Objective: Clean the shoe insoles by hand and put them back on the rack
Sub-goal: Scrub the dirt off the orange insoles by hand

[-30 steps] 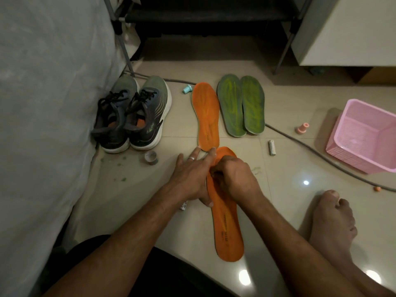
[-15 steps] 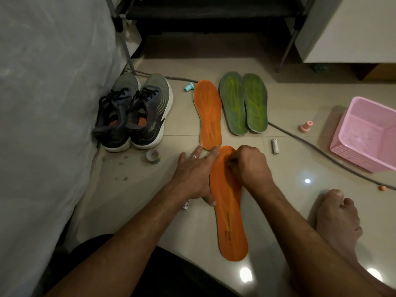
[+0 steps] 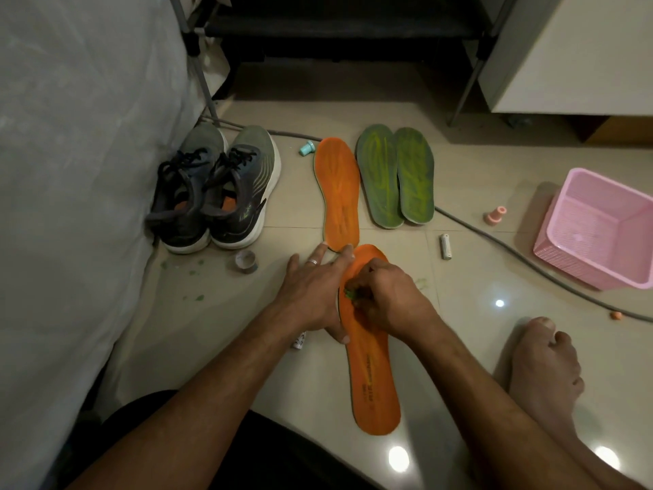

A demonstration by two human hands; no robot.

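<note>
An orange insole (image 3: 371, 369) lies lengthwise on the tiled floor in front of me. My left hand (image 3: 314, 291) lies flat with straight fingers, pressing its left edge. My right hand (image 3: 383, 298) is curled on the insole's upper half, gripping a small dark scrubber with green showing (image 3: 351, 295). A second orange insole (image 3: 337, 192) lies just beyond, and two green insoles (image 3: 395, 175) lie side by side to its right. The dark shoe rack (image 3: 339, 26) stands at the back.
A pair of grey sneakers (image 3: 215, 192) sits at the left beside a grey cover. A pink basket (image 3: 600, 228) stands right, a cable (image 3: 530, 267) crosses the floor, small caps, a tape roll (image 3: 246, 260) and a battery (image 3: 446, 246) lie about. My bare foot (image 3: 544, 369) rests lower right.
My right hand has slid back toward me along the insole, from its toe end to the upper middle. My left hand stays pressing the edge.
</note>
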